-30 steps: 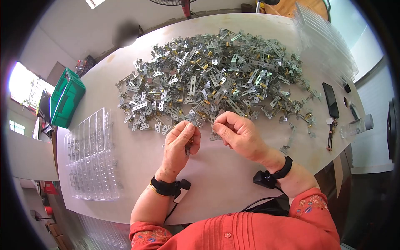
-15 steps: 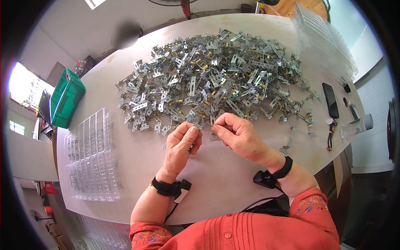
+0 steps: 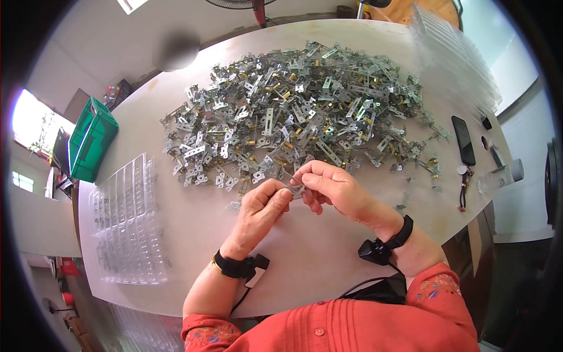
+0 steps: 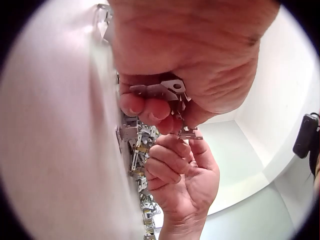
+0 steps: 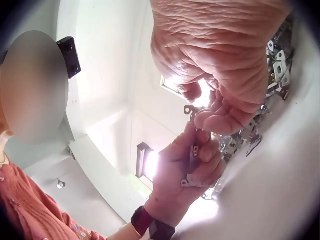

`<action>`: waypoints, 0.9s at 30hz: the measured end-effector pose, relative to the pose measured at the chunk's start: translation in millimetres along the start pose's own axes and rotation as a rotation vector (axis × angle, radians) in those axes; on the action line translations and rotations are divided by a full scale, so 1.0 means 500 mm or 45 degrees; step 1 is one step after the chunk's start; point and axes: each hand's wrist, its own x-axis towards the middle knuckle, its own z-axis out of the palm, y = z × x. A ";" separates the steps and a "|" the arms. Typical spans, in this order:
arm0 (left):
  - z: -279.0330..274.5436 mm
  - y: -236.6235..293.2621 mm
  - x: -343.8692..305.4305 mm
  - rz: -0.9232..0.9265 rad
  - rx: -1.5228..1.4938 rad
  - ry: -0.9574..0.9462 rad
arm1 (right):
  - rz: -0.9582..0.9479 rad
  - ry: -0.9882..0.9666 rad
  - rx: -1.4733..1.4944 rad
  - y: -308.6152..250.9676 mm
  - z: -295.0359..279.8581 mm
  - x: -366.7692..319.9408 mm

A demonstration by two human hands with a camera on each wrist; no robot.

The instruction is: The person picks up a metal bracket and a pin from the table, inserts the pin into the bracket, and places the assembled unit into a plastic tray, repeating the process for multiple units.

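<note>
My left hand (image 3: 262,212) holds a small bent metal bracket (image 4: 174,86) with a round hole against its curled fingers. Another small metal part (image 3: 297,190) sits at its thumb and fingertip, right where the two hands meet. From above, my right hand (image 3: 333,188) pinches at that part; a thin metal rod (image 3: 291,177) sticks out by its fingertips. In the right wrist view, a holed bracket end (image 5: 189,110) shows beside the right fingertips, and a second holed tab (image 5: 189,181) pokes out of the left hand. The fingers hide how the parts join.
Just beyond the hands lies a large pile of metal brackets (image 3: 268,121) with brass-coloured bits. At left are a clear compartment tray (image 3: 126,226) and a green crate (image 3: 94,141). A phone (image 3: 463,141), a clear bottle (image 3: 498,177) and stacked clear trays (image 3: 457,58) line the right side.
The hands, apart before, have come together at the fingertips. My left hand has moved right and slightly down, bringing its metal part to the right hand's fingers.
</note>
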 end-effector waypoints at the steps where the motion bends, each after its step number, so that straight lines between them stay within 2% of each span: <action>1: 0.003 -0.002 0.000 0.006 0.026 -0.024 | 0.017 0.015 -0.061 0.000 -0.002 0.000; 7: 0.001 0.001 0.000 -0.002 0.112 -0.126 | 0.020 0.126 -0.282 -0.007 0.003 -0.005; 9: -0.004 0.001 0.001 0.002 0.230 -0.242 | -0.009 0.158 -0.310 0.000 0.003 -0.003; 10: -0.004 0.001 0.002 0.003 0.230 -0.242 | -0.148 0.181 -0.309 0.011 -0.001 0.001; 11: -0.003 0.002 0.001 -0.100 0.097 -0.216 | -0.286 0.205 -0.308 0.015 -0.001 0.003; 12: -0.003 0.002 0.001 -0.203 -0.036 -0.190 | -0.285 0.204 -0.308 0.013 -0.003 0.002; 14: -0.009 -0.002 0.005 -0.171 -0.122 -0.160 | -0.390 0.220 -0.312 0.002 -0.002 -0.002; 17: -0.012 0.005 0.011 -0.263 -0.262 -0.019 | -0.504 0.153 -0.234 0.002 0.000 -0.004; 27: -0.009 0.008 0.012 -0.309 -0.324 -0.047 | -0.658 0.042 -0.641 0.010 -0.001 0.002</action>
